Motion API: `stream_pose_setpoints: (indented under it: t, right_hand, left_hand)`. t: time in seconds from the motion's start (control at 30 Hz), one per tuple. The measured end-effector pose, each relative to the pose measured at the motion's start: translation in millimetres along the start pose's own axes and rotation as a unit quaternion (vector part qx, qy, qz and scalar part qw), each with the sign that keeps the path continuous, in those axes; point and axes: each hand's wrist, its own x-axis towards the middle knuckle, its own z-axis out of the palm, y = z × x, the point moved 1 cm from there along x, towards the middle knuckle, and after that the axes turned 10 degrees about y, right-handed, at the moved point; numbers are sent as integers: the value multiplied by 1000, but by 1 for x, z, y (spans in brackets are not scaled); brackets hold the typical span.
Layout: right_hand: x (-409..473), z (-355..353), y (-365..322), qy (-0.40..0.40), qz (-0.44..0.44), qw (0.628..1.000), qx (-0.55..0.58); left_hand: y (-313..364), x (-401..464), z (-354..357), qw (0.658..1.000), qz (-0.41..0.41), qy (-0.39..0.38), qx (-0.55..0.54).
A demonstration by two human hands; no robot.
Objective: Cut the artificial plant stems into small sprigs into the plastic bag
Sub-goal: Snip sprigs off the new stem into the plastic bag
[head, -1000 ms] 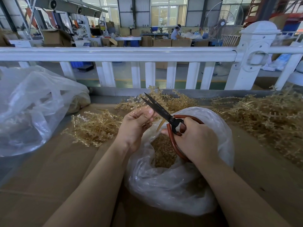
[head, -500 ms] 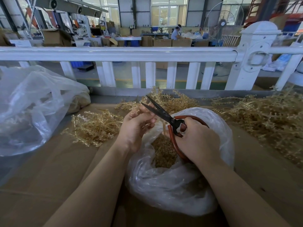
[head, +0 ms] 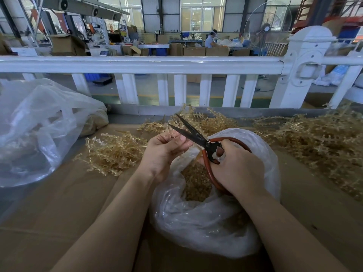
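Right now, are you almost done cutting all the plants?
Not nearly. Done: cut sprigs already lie in the plastic bag. In hand: the left hand holds a stem at the open scissors gripped by the right hand. Left: big uncut piles and beside the bag.

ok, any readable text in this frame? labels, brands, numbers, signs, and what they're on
None can be read.
Yellow and red signs on the background machinery: too small and blurred.
White sheet on the left cardboard box: faint lines, illegible.
Red-handled black scissors, clear plastic bag, white railing: no visible marking.
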Motion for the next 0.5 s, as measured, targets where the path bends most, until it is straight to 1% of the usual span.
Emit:
stream_pose_setpoints:
  t: [0.27, 0.5]
  right_hand:
    - [2, -3, -3, -1, -18, 1000, -2]
    - [2, -1, -3, 10, -11, 1000, -5]
  left_hand:
    - [3, -4, 2, 1000, -19, -1, 19]
    - [3, -4, 2, 999, -33, -7, 5]
